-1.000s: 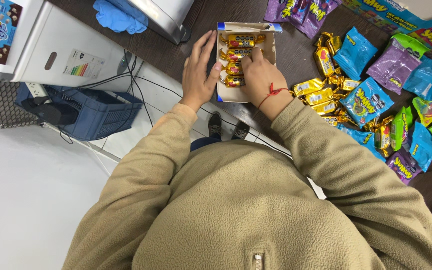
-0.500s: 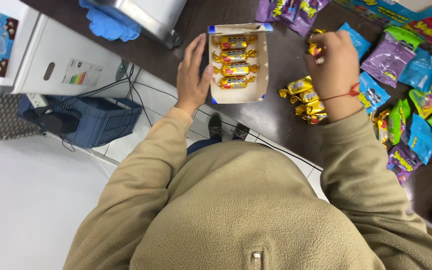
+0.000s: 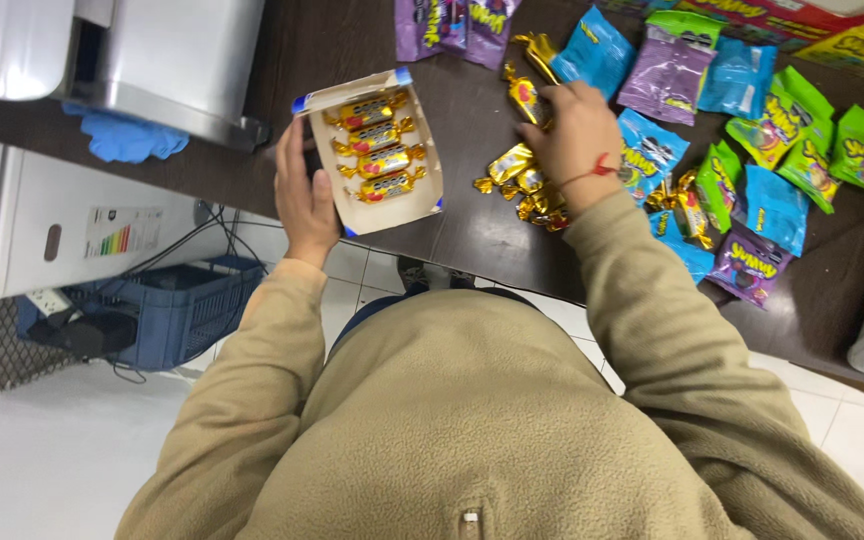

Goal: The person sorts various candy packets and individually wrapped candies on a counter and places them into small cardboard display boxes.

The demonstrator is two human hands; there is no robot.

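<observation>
My left hand (image 3: 302, 195) grips the left side of a small open white cardboard box (image 3: 422, 195) that lies on the dark table (image 3: 482, 240). Several gold-wrapped candies (image 3: 377, 148) lie in a row inside the box. To the right, my right hand (image 3: 577, 135) is closed on a gold-wrapped candy (image 3: 524, 95) above a loose heap of the same gold candies (image 3: 527, 190). A red thread sits on that wrist.
Purple, blue and green snack packets (image 3: 742, 130) are spread over the right half of the table. A grey machine (image 3: 172, 60) and a blue glove (image 3: 127, 140) sit at the left. Below are a blue crate (image 3: 177, 310), cables and white floor tiles.
My right hand left the box and moved right to the loose candies, where it closed on one. My left hand stayed on the box's side.
</observation>
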